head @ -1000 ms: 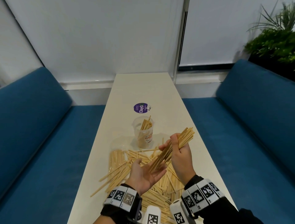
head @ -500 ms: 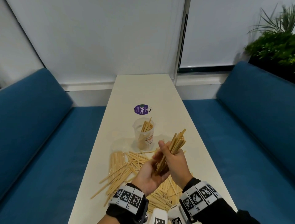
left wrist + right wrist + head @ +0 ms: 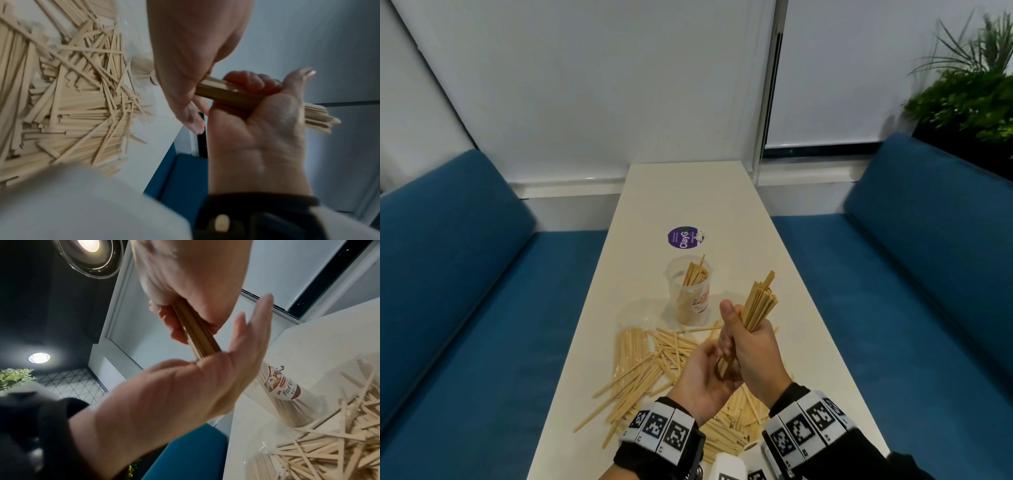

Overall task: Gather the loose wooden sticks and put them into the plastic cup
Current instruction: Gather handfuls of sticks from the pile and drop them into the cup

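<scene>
Fingers (image 3: 249, 80) of the right hand (image 3: 751, 349) are curled round a bundle of sticks (image 3: 756, 308), which is held tilted above the table (image 3: 739, 212), its upper ends fanned toward the far right. Against the bundle's lower end the left hand (image 3: 703, 373) is pressed, palm up, its fingers nearly straight, as is seen in the right wrist view, where the stick ends (image 3: 197, 335) are butted into the flat palm (image 3: 185, 386). Black sleeves and wristbands (image 3: 661, 428) printed with square black-and-white markers are worn on both wrists. Beneath the hands, loose sticks (image 3: 647, 359) are scattered in a wide heap across the near end of the pale table, some crossed, some lying in rows. Just beyond the heap a clear plastic cup (image 3: 690, 294) is stood upright, with a red-and-white label on its side and a clutch of sticks already leaning inside it. Farther along the tabletop a round purple sticker (image 3: 683, 237) is seen. Blue benches (image 3: 465, 291) are set along both sides of the table, and green plants (image 3: 969, 96) are visible at the far right, before a white wall (image 3: 602, 85).
</scene>
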`<state>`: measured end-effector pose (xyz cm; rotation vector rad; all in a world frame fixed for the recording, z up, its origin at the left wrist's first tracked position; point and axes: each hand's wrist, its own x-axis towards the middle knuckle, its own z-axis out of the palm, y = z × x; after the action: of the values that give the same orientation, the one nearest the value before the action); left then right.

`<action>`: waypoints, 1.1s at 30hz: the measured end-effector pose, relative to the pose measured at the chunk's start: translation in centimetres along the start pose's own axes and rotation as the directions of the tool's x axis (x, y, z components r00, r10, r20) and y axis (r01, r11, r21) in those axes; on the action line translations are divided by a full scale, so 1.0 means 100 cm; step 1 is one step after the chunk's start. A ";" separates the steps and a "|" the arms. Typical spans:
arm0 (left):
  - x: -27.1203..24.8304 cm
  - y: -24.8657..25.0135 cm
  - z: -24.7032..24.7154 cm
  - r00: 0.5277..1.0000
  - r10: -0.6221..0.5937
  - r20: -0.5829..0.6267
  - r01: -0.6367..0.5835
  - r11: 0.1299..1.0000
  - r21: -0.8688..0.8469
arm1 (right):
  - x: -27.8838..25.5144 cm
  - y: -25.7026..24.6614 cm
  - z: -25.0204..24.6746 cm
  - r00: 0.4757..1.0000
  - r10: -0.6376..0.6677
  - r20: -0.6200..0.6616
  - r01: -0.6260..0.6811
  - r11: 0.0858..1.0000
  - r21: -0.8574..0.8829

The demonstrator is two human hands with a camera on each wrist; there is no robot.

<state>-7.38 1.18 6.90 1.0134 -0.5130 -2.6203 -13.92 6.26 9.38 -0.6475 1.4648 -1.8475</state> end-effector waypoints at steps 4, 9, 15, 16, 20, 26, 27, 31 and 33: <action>-0.009 0.000 0.006 0.998 0.033 0.058 -0.033 0.999 -0.005 | -0.003 0.007 0.002 0.999 0.048 0.004 -0.048 0.998 -0.028; -0.019 0.016 0.006 0.956 0.286 0.064 -0.290 0.891 0.349 | 0.003 0.004 -0.008 0.990 0.078 0.118 -0.063 0.990 -0.126; -0.040 0.047 0.017 0.368 0.628 0.686 -0.679 -0.322 0.659 | 0.002 0.008 -0.011 0.970 0.145 0.197 -0.041 0.890 -0.455; -0.042 0.049 0.022 0.331 0.596 0.731 -0.634 -0.433 0.641 | 0.002 0.008 -0.009 0.968 0.147 0.203 -0.034 0.879 -0.475; -0.036 0.041 0.025 0.326 0.595 0.734 -0.518 -0.537 0.666 | 0.003 0.006 -0.003 0.964 0.172 0.204 -0.037 0.845 -0.533; -0.033 0.032 0.018 0.338 0.646 0.685 -0.534 -0.467 0.704 | -0.001 0.007 -0.003 0.971 0.178 0.161 -0.068 0.848 -0.526; -0.036 0.031 0.019 0.382 0.660 0.647 -0.552 -0.399 0.733 | -0.001 0.007 -0.002 0.972 0.174 0.160 -0.073 0.865 -0.497; -0.048 0.026 0.016 0.676 0.641 0.365 -0.606 0.200 0.770 | 0.000 -0.002 -0.001 0.985 0.115 0.128 -0.080 0.964 -0.252; -0.045 0.023 0.001 0.847 0.497 0.188 -0.477 0.555 0.682 | 0.000 -0.009 -0.003 0.992 0.059 0.112 -0.038 0.983 -0.182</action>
<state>-3.94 0.83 10.54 0.8933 -1.6363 -1.8803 -14.33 6.57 10.17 -0.7860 1.5669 -1.6247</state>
